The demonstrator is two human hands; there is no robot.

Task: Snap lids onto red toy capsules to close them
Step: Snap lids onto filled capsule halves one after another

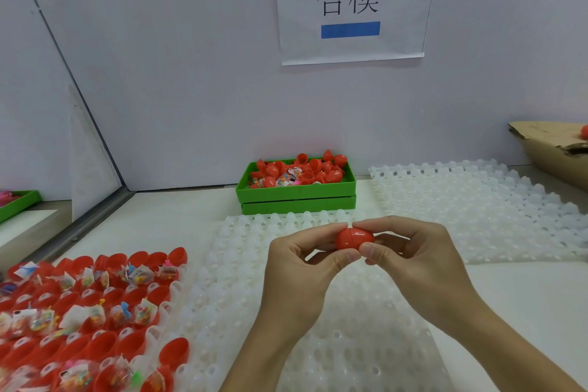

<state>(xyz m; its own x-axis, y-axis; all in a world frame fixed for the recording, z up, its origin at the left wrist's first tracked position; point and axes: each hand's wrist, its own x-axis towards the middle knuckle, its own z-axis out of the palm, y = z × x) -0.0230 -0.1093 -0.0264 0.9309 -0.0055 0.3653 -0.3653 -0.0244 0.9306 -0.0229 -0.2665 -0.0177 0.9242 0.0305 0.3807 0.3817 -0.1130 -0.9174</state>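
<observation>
Two hands meet over a bare white dimpled tray [286, 328], both pinching one red capsule [353, 238] lying sideways between them. The left hand [302, 267] grips its left half between curled thumb and fingers; the right hand [410, 251] grips the right half the same way. The seam looks closed, though fingertips cover part of it. Open red capsule halves [105, 344] holding wrapped toys fill the tray at lower left; loose red lids [313, 167] heap in a green bin [296, 192] behind.
</observation>
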